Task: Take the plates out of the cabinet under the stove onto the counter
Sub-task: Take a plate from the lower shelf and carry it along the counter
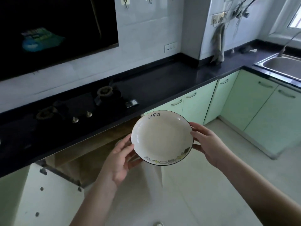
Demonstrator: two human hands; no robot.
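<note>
A white plate (162,137) with a dark rim, the word "life" and a drawn border is held in the air in front of the counter edge. My left hand (119,160) grips its left rim and my right hand (207,142) grips its right rim. The black counter (162,82) runs behind the plate, with a gas stove (78,106) set into it on the left. Below the stove the cabinet (84,152) stands open, its white door (47,193) swung out toward me. The cabinet's inside is dark and I cannot see its contents.
Pale green cabinets (254,101) line the wall to the right. A steel sink (283,64) sits in the far right counter. A grey cloth (218,41) hangs from the wall near the corner. A black range hood (53,28) is above the stove. The floor is light tile.
</note>
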